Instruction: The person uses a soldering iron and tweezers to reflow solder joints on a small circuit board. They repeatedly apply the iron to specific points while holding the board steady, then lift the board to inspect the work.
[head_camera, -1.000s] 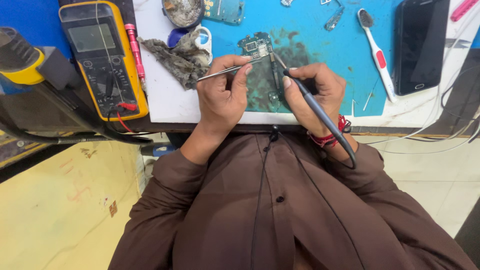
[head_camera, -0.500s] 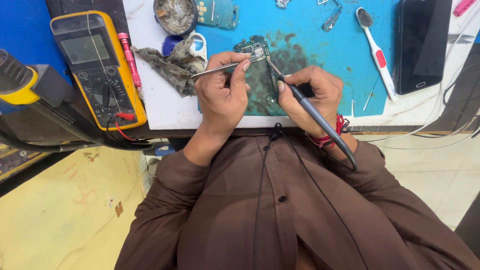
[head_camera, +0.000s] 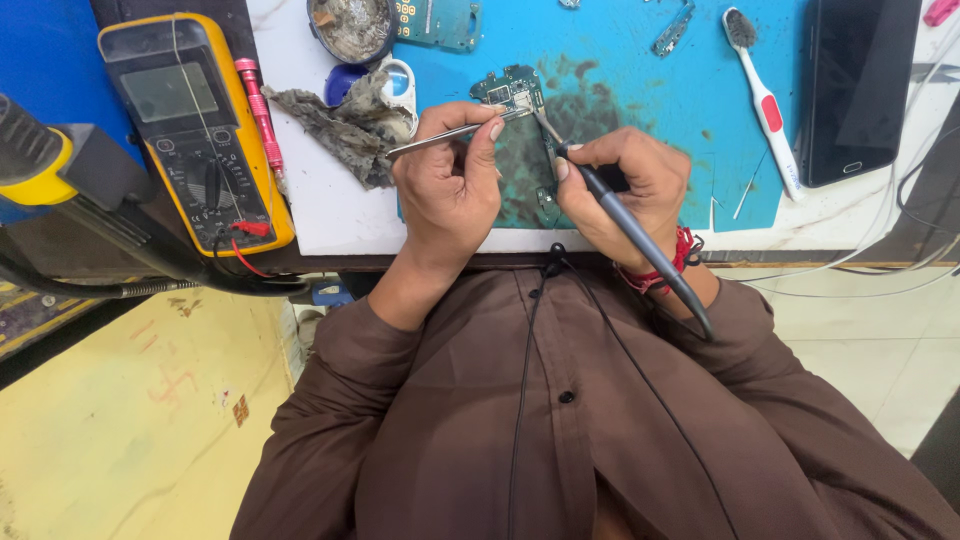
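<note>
— What have your hands got hold of?

— My left hand (head_camera: 450, 185) pinches a pair of metal tweezers (head_camera: 455, 133), thumb and forefinger closed on the shaft, the tips reaching just beyond my fingertips onto the small green circuit board (head_camera: 512, 92). My right hand (head_camera: 625, 180) is closed around a grey soldering iron (head_camera: 640, 240) like a pen — its tip meets the board right beside the tweezer tips.

— And where is the board?

— Just ahead of both sets of fingers, flat on the stained blue mat (head_camera: 640, 90). Out past my left knuckles lies a grey rag (head_camera: 345, 125), and further that way a yellow multimeter (head_camera: 195, 130). Beyond my right hand sit a white-and-red toothbrush (head_camera: 765, 105) and a dark phone (head_camera: 850, 90).
</note>
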